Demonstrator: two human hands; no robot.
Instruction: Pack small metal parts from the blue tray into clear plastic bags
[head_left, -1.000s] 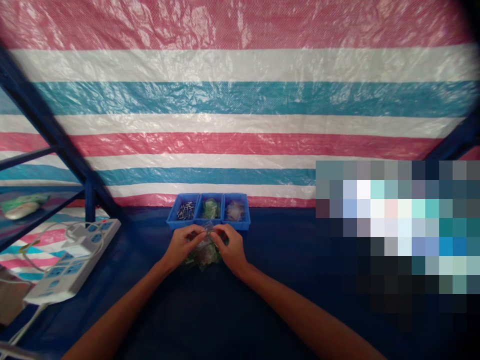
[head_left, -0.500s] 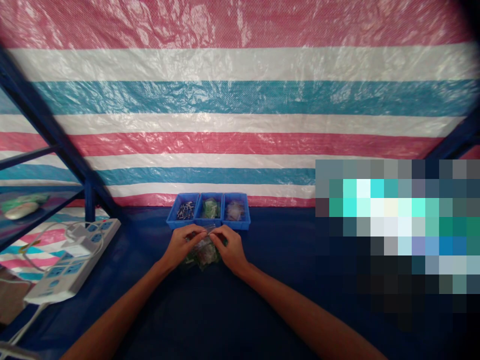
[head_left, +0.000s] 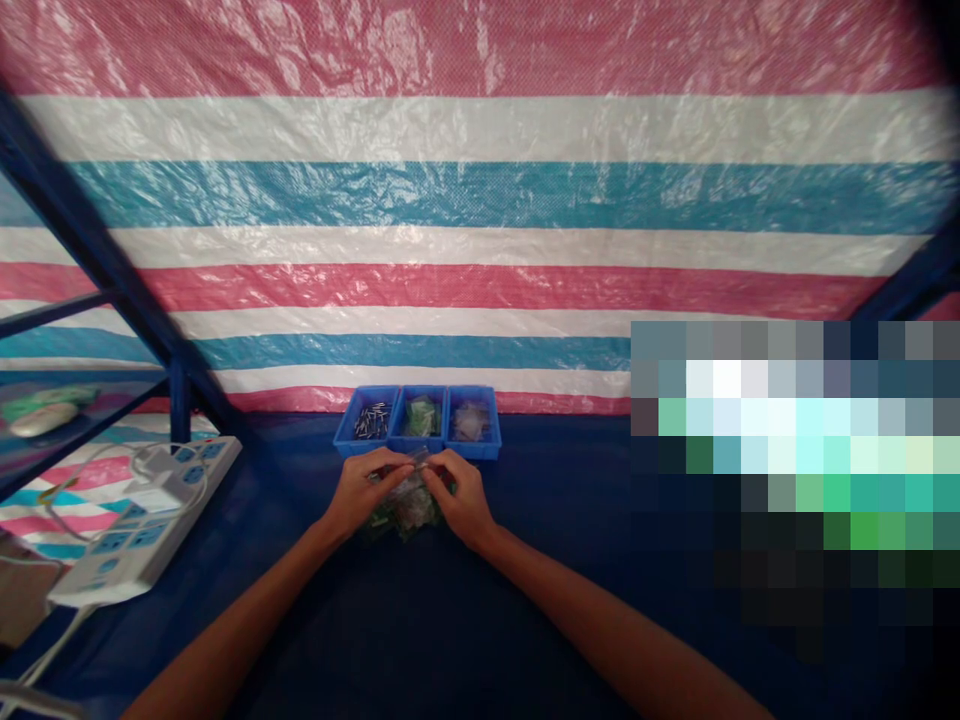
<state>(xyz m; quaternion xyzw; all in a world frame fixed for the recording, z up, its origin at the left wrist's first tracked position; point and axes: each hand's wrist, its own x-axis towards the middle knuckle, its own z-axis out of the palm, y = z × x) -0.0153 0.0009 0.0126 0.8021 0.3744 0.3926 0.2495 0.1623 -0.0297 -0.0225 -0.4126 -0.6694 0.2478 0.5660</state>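
Between my fingertips is a small clear plastic bag [head_left: 418, 462], pinched at its upper edge from both sides. My left hand [head_left: 365, 490] grips its left side with thumb and fingers closed. On the other side my right hand [head_left: 461, 495] is closed on the bag's right edge. Below the hands lies a pile of clear bags [head_left: 411, 512] with green pieces in or among them, partly hidden by my fingers. Just beyond stand three joined blue bins: metal screw-like pieces [head_left: 370, 421] in the left, green packets [head_left: 422, 417] in the middle, clear bags [head_left: 471, 422] in the right.
A white power strip [head_left: 150, 525] with plugs and cables lies along the table's left side. Blue metal frame bars [head_left: 142, 325] rise at the left. A striped tarp [head_left: 450, 200] hangs behind the blue table [head_left: 420, 640]. The right side is pixelated.
Both hands stay almost in place, still pinching the clear bag, with only slight finger movement. The bins and the pile look the same.
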